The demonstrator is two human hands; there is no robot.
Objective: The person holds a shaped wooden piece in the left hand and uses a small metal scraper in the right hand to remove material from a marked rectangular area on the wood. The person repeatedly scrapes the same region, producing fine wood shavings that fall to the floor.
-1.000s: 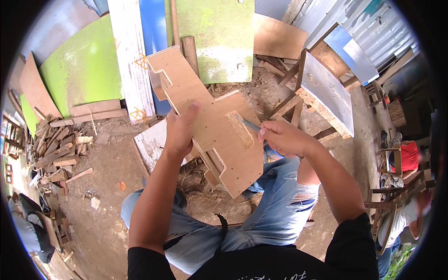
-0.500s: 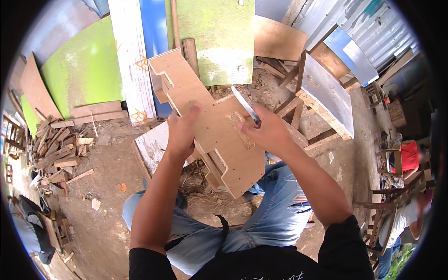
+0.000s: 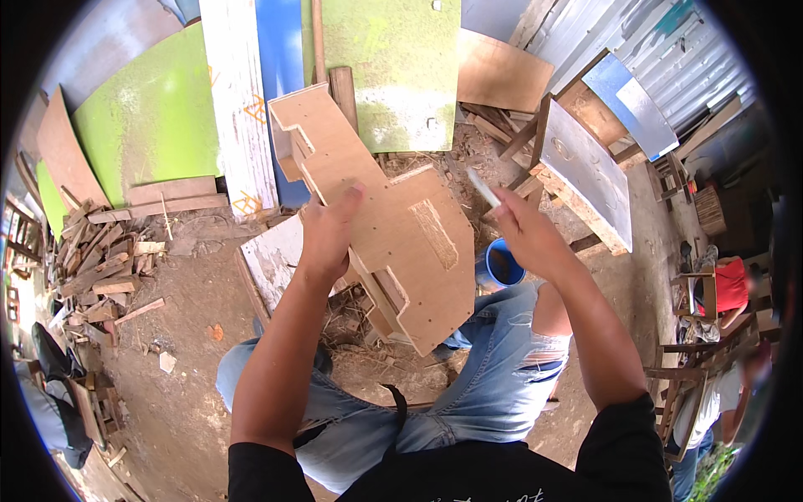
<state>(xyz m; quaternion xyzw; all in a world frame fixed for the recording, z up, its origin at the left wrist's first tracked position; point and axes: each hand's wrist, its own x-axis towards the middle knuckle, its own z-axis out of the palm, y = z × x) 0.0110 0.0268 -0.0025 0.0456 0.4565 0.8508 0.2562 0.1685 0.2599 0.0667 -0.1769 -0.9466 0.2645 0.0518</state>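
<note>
A brown plywood piece (image 3: 400,226), cut with notches and joined to further panels beneath, tilts above my lap. My left hand (image 3: 331,226) grips its left edge, thumb lying on the upper face. A pale rough strip (image 3: 434,234) of filler or bare wood runs along the right part of that face. Off to the right of the piece, my right hand (image 3: 533,234) is closed round a knife (image 3: 483,186) whose light blade points up and left. My fingers hide its handle. Just left of this hand, lower down, stands a blue bucket (image 3: 502,264) with dark contents.
A whitish board-topped wooden stand (image 3: 585,173) is at the right. Scrap wood (image 3: 104,272) is heaped at the left. Green panels (image 3: 150,125) lean along the back. At the far right, a person in a red top (image 3: 729,286) and another person (image 3: 719,402) sit among wooden frames.
My right hand has lifted off the plywood and moved right with the knife, uncovering the pale strip and the blue bucket. The left hand keeps its hold in nearly the same place.
</note>
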